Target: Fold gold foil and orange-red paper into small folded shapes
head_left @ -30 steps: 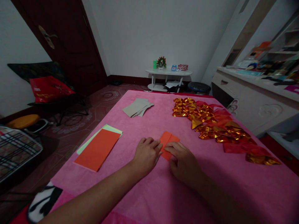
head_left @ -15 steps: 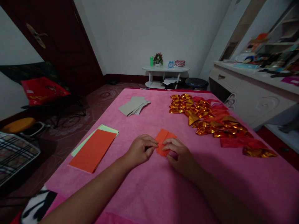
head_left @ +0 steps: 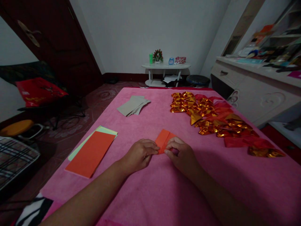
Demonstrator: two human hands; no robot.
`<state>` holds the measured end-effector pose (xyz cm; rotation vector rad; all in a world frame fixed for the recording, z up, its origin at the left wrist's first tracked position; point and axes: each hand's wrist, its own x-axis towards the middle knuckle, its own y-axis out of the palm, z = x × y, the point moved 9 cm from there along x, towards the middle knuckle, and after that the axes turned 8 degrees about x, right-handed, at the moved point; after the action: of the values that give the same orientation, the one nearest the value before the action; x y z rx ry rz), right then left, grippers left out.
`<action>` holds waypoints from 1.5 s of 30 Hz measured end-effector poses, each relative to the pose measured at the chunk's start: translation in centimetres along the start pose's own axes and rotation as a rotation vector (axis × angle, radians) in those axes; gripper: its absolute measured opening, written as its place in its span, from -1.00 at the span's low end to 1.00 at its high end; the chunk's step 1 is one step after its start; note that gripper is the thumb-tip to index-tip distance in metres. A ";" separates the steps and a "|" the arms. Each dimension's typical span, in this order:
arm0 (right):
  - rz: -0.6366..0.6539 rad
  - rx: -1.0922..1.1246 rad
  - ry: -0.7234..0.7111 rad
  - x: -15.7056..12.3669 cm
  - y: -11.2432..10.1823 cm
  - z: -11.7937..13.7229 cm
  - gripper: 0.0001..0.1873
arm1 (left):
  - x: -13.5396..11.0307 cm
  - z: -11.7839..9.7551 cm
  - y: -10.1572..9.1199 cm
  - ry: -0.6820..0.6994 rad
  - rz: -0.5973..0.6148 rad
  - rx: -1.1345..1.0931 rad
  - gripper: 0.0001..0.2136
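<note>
A small folded sheet of orange paper (head_left: 163,137) lies on the pink cloth in front of me, with a crease or flap edge running along it. My left hand (head_left: 143,153) presses its closed fingertips on the paper's near left edge. At the near right side my right hand (head_left: 180,152) pinches the paper between thumb and curled fingers. Part of the sheet's right side is hidden under those fingers. To the left lies a stack of orange paper (head_left: 91,153) over pale green sheets (head_left: 81,146).
Grey cards (head_left: 133,106) are fanned out at the far left of the pink-covered table (head_left: 145,194). Gold foil pieces with red paper (head_left: 204,114) spread along the right. A white dresser (head_left: 254,84) stands beyond the right edge, and a small white table (head_left: 166,66) by the wall.
The near edge of the orange paper has been turned up, so the sheet looks shorter. My right thumb has come in against it, and my left fingers press flatter. The view has shifted slightly.
</note>
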<state>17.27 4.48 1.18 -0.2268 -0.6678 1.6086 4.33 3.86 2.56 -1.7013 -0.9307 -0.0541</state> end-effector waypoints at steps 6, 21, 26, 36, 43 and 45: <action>-0.041 -0.129 0.025 0.3 0.1 0.1 -0.80 | -0.1 -0.1 0.1 -0.001 -0.007 0.009 -0.66; -0.057 -0.240 0.056 0.4 0.3 -0.1 -0.81 | 0.0 -0.2 0.6 -0.044 0.069 0.072 -0.71; -0.057 -0.213 0.045 0.3 0.2 0.1 -0.78 | 0.1 -0.8 0.5 -0.014 0.089 0.124 -0.67; -0.047 -0.256 0.056 0.2 0.6 0.2 -0.78 | 0.0 -1.0 0.4 0.029 0.060 0.174 -0.69; -0.079 -0.347 0.010 0.3 0.9 0.4 -0.81 | 0.4 -1.6 0.8 -0.054 0.139 0.211 -0.70; -0.082 -0.382 -0.004 0.2 0.9 0.5 -0.81 | 0.6 -1.7 0.8 -0.107 0.139 0.223 -0.76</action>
<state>16.22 4.53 1.17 -0.4692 -0.9730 1.3937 5.86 2.73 2.81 -1.5673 -0.8608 0.2270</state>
